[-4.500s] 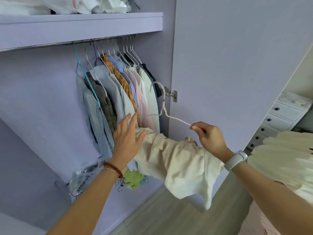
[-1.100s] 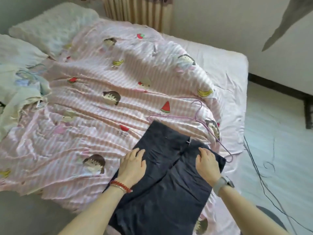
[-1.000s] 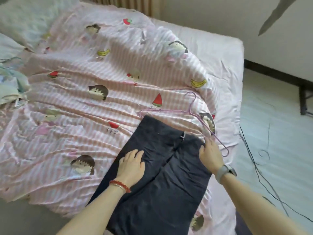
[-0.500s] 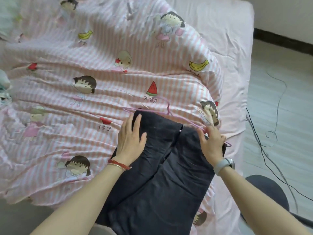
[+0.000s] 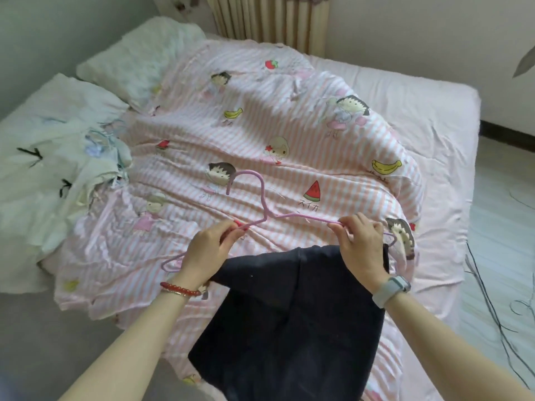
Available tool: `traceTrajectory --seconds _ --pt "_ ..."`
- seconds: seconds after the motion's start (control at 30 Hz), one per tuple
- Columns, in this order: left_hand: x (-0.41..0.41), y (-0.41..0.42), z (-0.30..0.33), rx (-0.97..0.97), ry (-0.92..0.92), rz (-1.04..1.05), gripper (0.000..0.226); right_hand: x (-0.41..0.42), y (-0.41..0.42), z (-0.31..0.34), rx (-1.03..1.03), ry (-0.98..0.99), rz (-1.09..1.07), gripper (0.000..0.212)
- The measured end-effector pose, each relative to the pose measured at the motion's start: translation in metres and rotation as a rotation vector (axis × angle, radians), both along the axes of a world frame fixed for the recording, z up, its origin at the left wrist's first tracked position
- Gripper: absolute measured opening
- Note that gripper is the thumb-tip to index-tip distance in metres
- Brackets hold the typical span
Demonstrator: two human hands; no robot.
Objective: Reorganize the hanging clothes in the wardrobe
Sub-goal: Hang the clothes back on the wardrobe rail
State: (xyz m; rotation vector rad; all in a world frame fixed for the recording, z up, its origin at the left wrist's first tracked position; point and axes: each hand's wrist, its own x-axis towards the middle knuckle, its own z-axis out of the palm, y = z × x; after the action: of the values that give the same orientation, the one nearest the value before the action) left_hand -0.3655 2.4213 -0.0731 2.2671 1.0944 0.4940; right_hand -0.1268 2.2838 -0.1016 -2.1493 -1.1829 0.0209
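Note:
A pink wire hanger [image 5: 264, 198] is held just above the bed, hook pointing away from me. My left hand [image 5: 207, 250] pinches its left arm and my right hand [image 5: 362, 247] grips its right arm. A dark navy garment [image 5: 292, 322] hangs from the hanger's lower bar, below my hands, and drapes down over the near edge of the bed. The wardrobe is out of view.
A pink striped cartoon-print quilt [image 5: 260, 134] covers the bed. A heap of pale clothes with hangers [image 5: 58, 157] lies on the left, and a white pillow [image 5: 144, 59] at the head. Black cables [image 5: 492, 299] trail on the floor at right.
Both hands left the flat garment and took hold of the pink hanger. The hanger is now lifted with the dark garment hanging from it. My view tilted up.

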Motion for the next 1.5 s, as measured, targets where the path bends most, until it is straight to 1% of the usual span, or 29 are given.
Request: traceTrajectory --seconds 0.1,0.2,0.27,0.4,0.47,0.6,0.67,0.8,0.87,0.93,1.0,1.07,1.13,1.23,1.3,1.4,1.47,1.5 --pt "-0.063 0.0 0.032 0.105 -0.031 0.179 0.017 -0.047 0.038 0.029 0.071 -0.049 0.128 0.017" --pt "-0.132 -0.009 0.062 0.234 -0.048 0.37 0.015 -0.107 0.075 0.062 0.112 -0.031 0.301 0.018" --pt "-0.182 -0.024 0.076 0.29 -0.061 0.525 0.015 -0.151 0.095 0.081 0.112 -0.03 0.444 0.019" --pt "-0.278 -0.076 0.099 0.339 -0.089 0.774 0.007 -0.249 0.112 0.118 0.212 -0.095 0.774 0.019" --pt "-0.323 -0.109 0.107 0.378 -0.091 0.91 0.008 -0.3 0.111 0.133 0.215 -0.104 0.962 0.019" --pt "-0.407 -0.185 0.116 0.444 -0.085 1.175 0.009 -0.401 0.093 0.156 0.195 -0.143 1.304 0.029" --pt "-0.443 -0.225 0.115 0.487 -0.078 1.305 0.009 -0.452 0.079 0.164 0.159 -0.171 1.485 0.026" --pt "-0.507 -0.311 0.097 0.471 -0.085 1.572 0.006 -0.551 0.034 0.163 0.133 -0.208 1.809 0.02" --pt "-0.53 -0.358 0.09 0.48 -0.025 1.632 0.004 -0.594 0.006 0.156 0.093 -0.242 1.947 0.022" --pt "-0.544 -0.404 0.084 0.512 0.069 1.679 0.007 -0.63 -0.02 0.147 0.07 -0.234 2.074 0.021" --pt "-0.551 -0.445 0.08 0.497 0.121 1.763 0.006 -0.663 -0.045 0.144 0.043 -0.234 2.19 0.02" --pt "-0.557 -0.479 0.078 0.449 0.134 1.879 0.006 -0.695 -0.068 0.145 0.027 -0.227 2.306 0.019" --pt "-0.562 -0.506 0.08 0.405 0.104 2.008 0.008 -0.726 -0.088 0.149 0.045 -0.184 2.406 0.016" --pt "-0.565 -0.539 0.093 0.44 0.061 2.168 0.009 -0.766 -0.116 0.163 0.084 -0.124 2.56 0.015" --pt "-0.565 -0.556 0.104 0.514 0.051 2.237 0.009 -0.79 -0.132 0.175 0.088 -0.092 2.681 0.016" --pt "-0.565 -0.571 0.122 0.622 0.033 2.37 0.011 -0.821 -0.157 0.194 0.073 -0.11 2.832 0.018" --pt "-0.57 -0.578 0.135 0.639 0.075 2.473 0.01 -0.838 -0.175 0.205 0.031 -0.109 2.926 0.02" --pt "-0.574 -0.581 0.142 0.622 0.134 2.514 0.014 -0.845 -0.186 0.21 0.004 -0.106 2.965 0.021"
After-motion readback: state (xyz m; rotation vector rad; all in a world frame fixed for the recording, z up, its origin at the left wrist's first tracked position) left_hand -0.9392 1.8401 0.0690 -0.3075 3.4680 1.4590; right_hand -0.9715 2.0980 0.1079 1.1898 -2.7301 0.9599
